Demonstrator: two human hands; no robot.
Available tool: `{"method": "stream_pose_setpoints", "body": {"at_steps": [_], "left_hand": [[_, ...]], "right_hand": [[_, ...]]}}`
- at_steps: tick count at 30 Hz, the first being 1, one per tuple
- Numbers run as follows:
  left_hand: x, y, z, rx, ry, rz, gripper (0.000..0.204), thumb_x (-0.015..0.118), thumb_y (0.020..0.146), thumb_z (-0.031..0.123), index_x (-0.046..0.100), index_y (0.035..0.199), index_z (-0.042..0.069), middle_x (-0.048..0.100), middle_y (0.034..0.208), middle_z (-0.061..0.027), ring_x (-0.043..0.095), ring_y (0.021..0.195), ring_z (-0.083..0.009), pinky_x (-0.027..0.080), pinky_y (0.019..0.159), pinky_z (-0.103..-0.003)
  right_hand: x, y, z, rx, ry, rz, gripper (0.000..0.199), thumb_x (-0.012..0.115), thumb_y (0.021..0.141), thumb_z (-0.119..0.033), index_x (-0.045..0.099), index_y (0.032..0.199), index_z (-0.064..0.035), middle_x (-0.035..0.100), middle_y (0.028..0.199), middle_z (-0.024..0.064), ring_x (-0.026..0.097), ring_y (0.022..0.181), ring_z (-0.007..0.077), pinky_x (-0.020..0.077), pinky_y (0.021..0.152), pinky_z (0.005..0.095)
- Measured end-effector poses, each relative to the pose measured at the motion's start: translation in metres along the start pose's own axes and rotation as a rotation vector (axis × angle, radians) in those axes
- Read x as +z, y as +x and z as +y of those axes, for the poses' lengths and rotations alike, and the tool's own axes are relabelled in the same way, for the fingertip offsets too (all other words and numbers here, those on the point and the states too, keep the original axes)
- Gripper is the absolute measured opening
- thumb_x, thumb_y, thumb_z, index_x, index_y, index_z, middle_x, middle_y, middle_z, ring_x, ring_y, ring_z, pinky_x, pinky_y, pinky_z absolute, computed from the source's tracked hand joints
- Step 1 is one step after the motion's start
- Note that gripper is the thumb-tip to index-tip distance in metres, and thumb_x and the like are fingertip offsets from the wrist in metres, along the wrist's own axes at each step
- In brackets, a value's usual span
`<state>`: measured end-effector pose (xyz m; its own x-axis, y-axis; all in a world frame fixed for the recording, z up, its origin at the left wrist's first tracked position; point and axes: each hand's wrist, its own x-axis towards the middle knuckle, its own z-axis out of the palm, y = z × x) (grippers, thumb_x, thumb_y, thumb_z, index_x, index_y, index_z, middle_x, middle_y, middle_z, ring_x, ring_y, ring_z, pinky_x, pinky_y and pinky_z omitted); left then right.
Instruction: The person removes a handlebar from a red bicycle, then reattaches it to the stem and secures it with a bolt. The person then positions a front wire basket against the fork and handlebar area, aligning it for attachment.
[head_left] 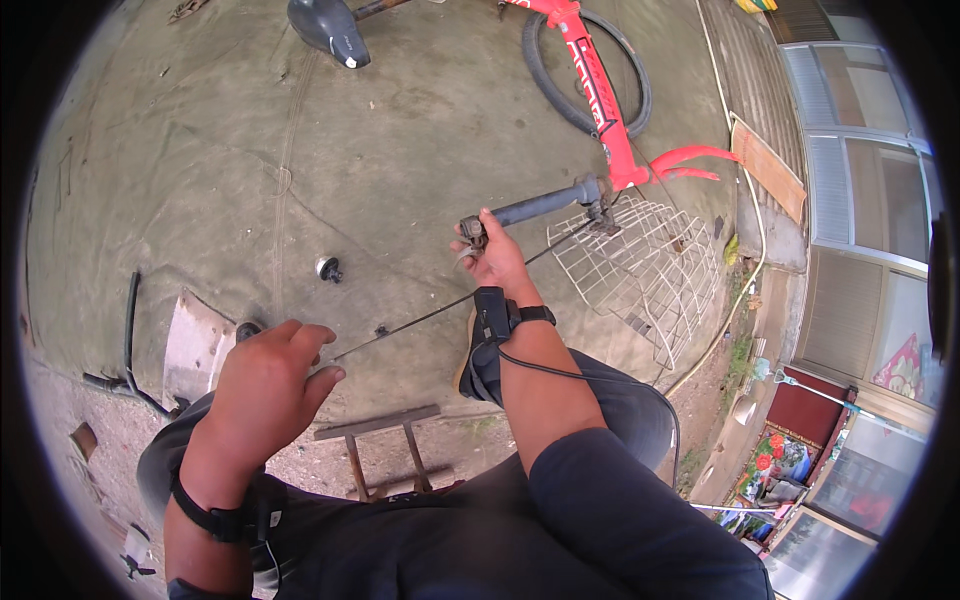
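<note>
Apparently paused: left hand (285,365) at 8 o'clock, fingers bent, thumb parted from them, by the near end of a dark cable (430,314) slanting toward 2. Right hand (495,262), near centre, curls round the grey tube's (540,207) near end, probably steadying it. Red frame (595,85), 1 o'clock, bears lettering.

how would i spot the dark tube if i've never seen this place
Find the red bike frame near the top, then its lower end, just above the wire basket. The dark tube runs left from there to the right hand. It is far thicker than the black cable slanting below it.
</note>
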<state>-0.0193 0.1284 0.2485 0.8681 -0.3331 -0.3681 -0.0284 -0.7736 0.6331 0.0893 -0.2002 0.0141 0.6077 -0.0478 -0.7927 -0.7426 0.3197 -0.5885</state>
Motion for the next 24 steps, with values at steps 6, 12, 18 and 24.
{"method": "stream_pose_setpoints", "body": {"at_steps": [6, 12, 18, 24], "left_hand": [[0.014, -0.002, -0.011, -0.057, 0.009, -0.053, 0.029, 0.076, 0.084, 0.012, 0.068, 0.109, 0.002, 0.069, 0.091, -0.0149, 0.069, 0.081, -0.0338, 0.055, 0.074, -0.042], [0.063, 0.07, -0.041, -0.237, -0.297, -0.116, 0.035, 0.072, 0.093, 0.021, 0.064, 0.119, 0.0, 0.072, 0.1, -0.0159, 0.07, 0.089, -0.0291, 0.055, 0.079, -0.04], [0.157, 0.174, -0.029, -0.236, -0.836, -0.049, 0.053, 0.069, 0.098, 0.02, 0.052, 0.145, 0.001, 0.064, 0.131, -0.0217, 0.067, 0.102, -0.0249, 0.054, 0.087, -0.038], [0.204, 0.228, -0.004, -0.374, -1.216, -0.035, 0.062, 0.065, 0.099, 0.012, 0.04, 0.156, 0.005, 0.05, 0.151, -0.0213, 0.058, 0.124, -0.0267, 0.053, 0.099, -0.038]], "right_hand": [[-0.01, 0.011, 0.011, 0.006, 0.092, -0.057, 0.068, 0.041, 0.099, -0.074, 0.065, 0.108, -0.0105, 0.074, 0.1, 0.0055, 0.071, 0.082, 0.0224, 0.0469, 0.057, 0.0322], [-0.017, 0.014, 0.005, 0.044, 0.042, -0.067, 0.085, 0.024, 0.096, -0.084, 0.066, 0.112, -0.0115, 0.074, 0.103, 0.0044, 0.069, 0.089, 0.0205, 0.0471, 0.068, 0.0349], [-0.019, 0.011, 0.0, 0.02, -0.017, 0.038, 0.082, 0.028, 0.095, -0.085, 0.066, 0.112, -0.0137, 0.073, 0.106, 0.0023, 0.067, 0.095, 0.0193, 0.0439, 0.083, 0.0395], [-0.02, 0.007, 0.001, 0.035, -0.012, 0.091, 0.082, 0.034, 0.095, -0.084, 0.066, 0.115, -0.0107, 0.07, 0.11, 0.0055, 0.062, 0.108, 0.0216, 0.0441, 0.095, 0.0431]]}}
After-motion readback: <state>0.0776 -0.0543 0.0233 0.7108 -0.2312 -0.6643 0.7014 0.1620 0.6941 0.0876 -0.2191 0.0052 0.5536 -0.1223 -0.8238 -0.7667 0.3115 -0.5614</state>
